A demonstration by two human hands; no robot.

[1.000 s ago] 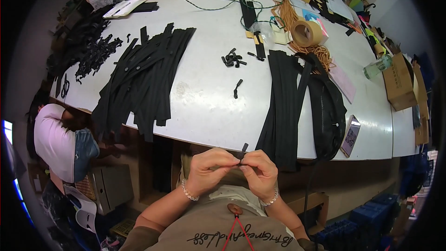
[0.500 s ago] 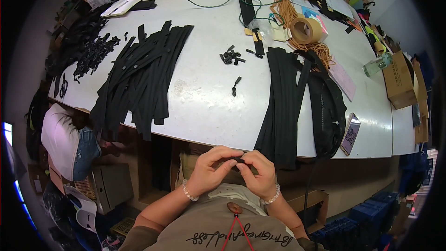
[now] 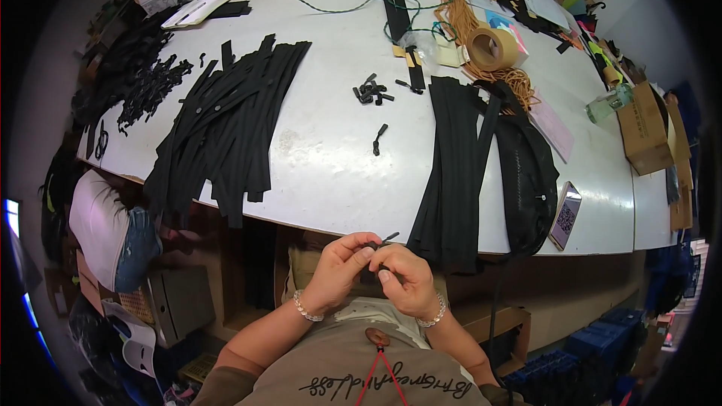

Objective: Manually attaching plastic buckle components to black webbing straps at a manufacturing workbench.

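My left hand [image 3: 343, 269] and my right hand [image 3: 407, 278] meet in front of my body, just off the table's near edge. Both are closed in a pinch on a small black zipper pull [image 3: 390, 238]; its tip sticks out above the fingers, and the rest is mostly hidden. Beyond the hands, one similar black pull [image 3: 380, 139] lies alone on the white table [image 3: 338, 180], with a little heap of black pulls [image 3: 371, 92] farther back. Right of them rests a bundle of long black strips [image 3: 455, 173], its near end hanging over the edge.
A wide pile of black strips [image 3: 226, 120] covers the table's left part, beside a tangle of small black pieces [image 3: 150, 90]. At right are a black bag [image 3: 526, 188], a phone [image 3: 565, 216], a tape roll [image 3: 492, 49], brown cords [image 3: 457, 15] and a cardboard box [image 3: 645, 128].
The fingers have shifted their hold. My right hand has moved slightly left and its fingers curl more, and the pull's tip now shows above the hands.
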